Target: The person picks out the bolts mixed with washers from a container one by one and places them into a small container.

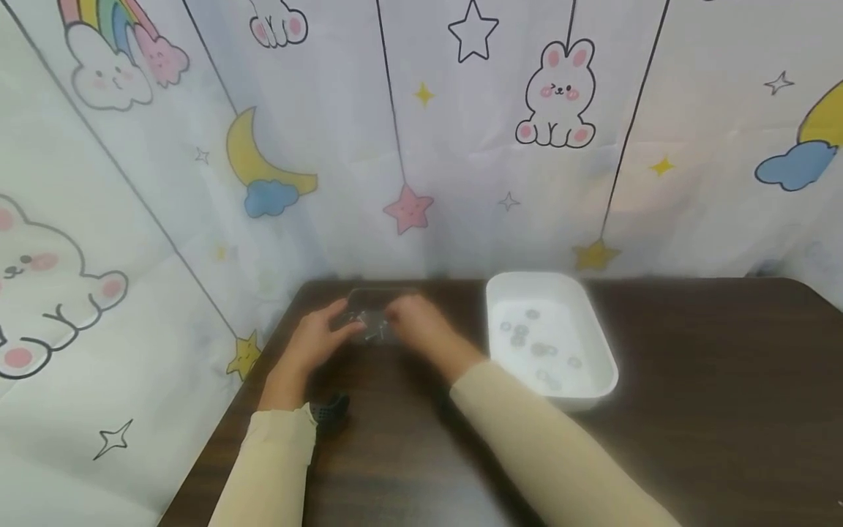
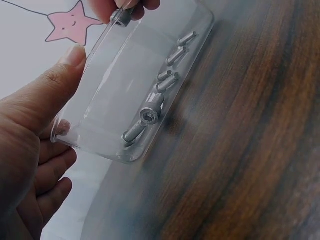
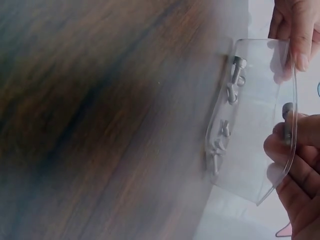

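A clear plastic tray [image 2: 117,90] stands at the table's far left, with several metal socket-head bolts [image 2: 149,114] lying in it. My left hand [image 1: 316,342] grips one end of this tray by its rim, thumb on one side and fingers on the other. At the opposite end, my right hand [image 1: 421,322] pinches a single socket-head bolt [image 3: 287,111] between thumb and fingers, close to the rim. In the right wrist view that bolt appears upright, its head above the fingertips. Part of it is hidden by the fingers.
Right of the hands stands a white plastic bin [image 1: 596,344] holding several flat grey rings [image 1: 540,349] that look like washers. A dark object [image 1: 332,410] is beside the left sleeve. Behind the brown table [image 1: 711,410] hangs a printed curtain [image 1: 461,146].
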Available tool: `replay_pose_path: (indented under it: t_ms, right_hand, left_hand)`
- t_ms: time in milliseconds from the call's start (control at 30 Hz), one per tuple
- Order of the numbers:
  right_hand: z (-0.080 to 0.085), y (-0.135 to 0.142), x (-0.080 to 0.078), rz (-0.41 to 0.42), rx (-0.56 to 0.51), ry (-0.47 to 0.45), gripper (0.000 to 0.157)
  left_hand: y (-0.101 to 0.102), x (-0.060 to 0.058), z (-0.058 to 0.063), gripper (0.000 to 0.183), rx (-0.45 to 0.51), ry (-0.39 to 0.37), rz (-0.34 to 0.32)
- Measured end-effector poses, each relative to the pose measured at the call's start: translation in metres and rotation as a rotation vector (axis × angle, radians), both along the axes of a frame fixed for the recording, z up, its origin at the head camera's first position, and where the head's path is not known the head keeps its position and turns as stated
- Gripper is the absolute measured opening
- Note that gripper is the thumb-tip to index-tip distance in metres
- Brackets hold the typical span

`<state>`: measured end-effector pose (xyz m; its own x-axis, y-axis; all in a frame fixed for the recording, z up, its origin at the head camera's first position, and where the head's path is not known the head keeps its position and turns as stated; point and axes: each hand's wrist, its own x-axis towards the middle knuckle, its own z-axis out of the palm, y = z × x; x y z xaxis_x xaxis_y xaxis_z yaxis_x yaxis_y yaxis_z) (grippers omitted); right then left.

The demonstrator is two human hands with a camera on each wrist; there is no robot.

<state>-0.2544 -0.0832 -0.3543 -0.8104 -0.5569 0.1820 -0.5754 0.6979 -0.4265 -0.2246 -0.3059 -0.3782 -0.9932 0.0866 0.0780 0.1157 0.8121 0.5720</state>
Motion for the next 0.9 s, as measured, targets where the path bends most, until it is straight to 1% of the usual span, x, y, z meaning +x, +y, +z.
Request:
replay_pose_path:
  t_ms: [133,367,533,733,900]
  right_hand:
    - [-0.0002,-0.004,0.0017,-0.011,0.025,-0.026,0.017]
    - [-0.0045,-0.0081,-0.0007,-0.024,0.112,-0.065,0.019]
    - [-0.0057,-0.0092,-0.0022,-0.025,0.173,-0.084,0.022]
    - [-0.0068,-0.0096,0.0001,-0.006,0.272,-0.03,0.022]
    - [-0.0045,-0.0094,0.0035,0.001,0.297,0.005,0.021]
  left_hand:
    - [-0.0028,0.0012,-0.0004,0.086,-0.004,-0.012,0.011]
    - [-0.0044,0.0002,-0.0021,0.092,-0.003,-0.015,0.008]
    - [-0.0036,-0.0019,-0.0022,0.088,0.001,-0.013,0.007]
    - [-0.0023,-0.0023,-0.0019,0.088,-0.002,-0.011,0.008]
    - [-0.0011,-0.0031,-0.0015,0.086,0.001,0.007,0.002]
